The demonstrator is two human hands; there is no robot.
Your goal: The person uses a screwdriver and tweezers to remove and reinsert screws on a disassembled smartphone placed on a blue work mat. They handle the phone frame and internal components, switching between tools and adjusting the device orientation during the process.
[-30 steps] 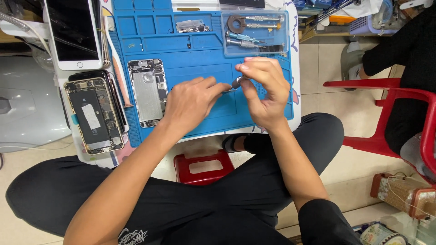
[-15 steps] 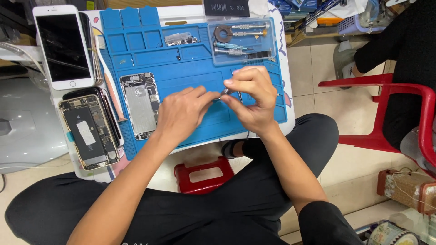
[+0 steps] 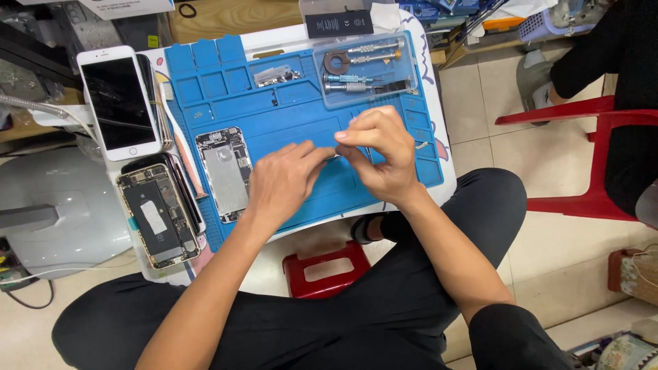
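At the left edge of the tabletop [image 3: 439, 147] a white phone [image 3: 122, 103] lies face up with a dark screen, and just below it, near the front left corner, an opened phone [image 3: 159, 214] shows its black battery and inner parts. A blue work mat [image 3: 274, 116] covers most of the tabletop, and on its left part lies a bare phone housing [image 3: 224, 173], silver inside, parallel to the mat's left edge. The left hand [image 3: 282, 179] rests over the middle of the mat with its fingers stretched to the right and drawn together, their tips meeting those of the right hand [image 3: 377, 154], which is curled with thumb and forefinger pinched. Between the two sets of fingertips sits a small part [image 3: 336, 155] (too small and too covered to tell what it is), over the mat's centre, and both hands seem to pinch it, though how firmly I cannot tell. Toward the back right corner a clear tray [image 3: 404, 85] stands on the mat and holds screwdrivers [image 3: 356, 87] and a round brown piece [image 3: 336, 63]. Behind the tray, at the back edge, lies a black battery [image 3: 339, 23]. Below the tabletop's front edge a red stool [image 3: 322, 270] shows between the person's crossed legs, and to the right, well apart from the tabletop, stands a red chair [image 3: 582, 161] with another person seated in dark clothes.
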